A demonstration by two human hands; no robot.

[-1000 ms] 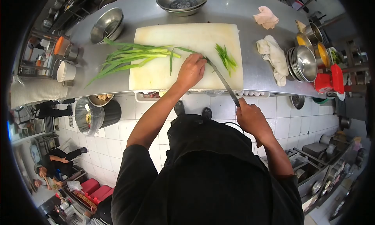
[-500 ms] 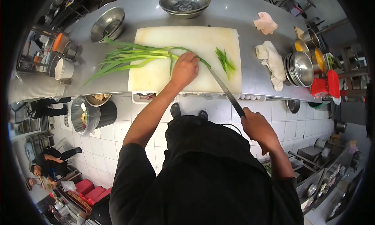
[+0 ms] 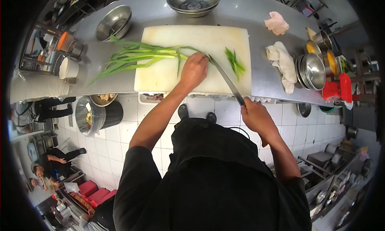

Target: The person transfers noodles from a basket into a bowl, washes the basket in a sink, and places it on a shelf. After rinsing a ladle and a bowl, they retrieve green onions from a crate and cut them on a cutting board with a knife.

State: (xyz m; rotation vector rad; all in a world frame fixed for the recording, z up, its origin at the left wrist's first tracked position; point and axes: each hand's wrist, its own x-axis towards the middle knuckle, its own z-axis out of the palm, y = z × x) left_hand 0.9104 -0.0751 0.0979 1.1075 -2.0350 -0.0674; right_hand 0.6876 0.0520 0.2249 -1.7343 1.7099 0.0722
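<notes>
Long green onions [image 3: 148,54] lie across the left part of a white cutting board [image 3: 192,34], their leafy ends over the steel table. My left hand [image 3: 194,70] is closed on their right end, fingers curled. In my right hand [image 3: 256,115] is the handle of a long knife [image 3: 226,79]. The blade slants up and left over the board, its tip close beside my left fingertips. A small pile of cut green pieces [image 3: 235,63] lies on the board's right side.
Metal bowls [image 3: 193,2] stand behind the board, another bowl [image 3: 114,23] at back left. Right of the board are a white cloth [image 3: 282,64], a pinkish cloth [image 3: 276,23], stacked bowls [image 3: 313,72] and a red container [image 3: 331,90]. A person [image 3: 56,161] sits at lower left.
My right hand has moved left and up, and the knife has turned steeper, its tip now farther up beside my left hand. The whole view has shifted slightly.
</notes>
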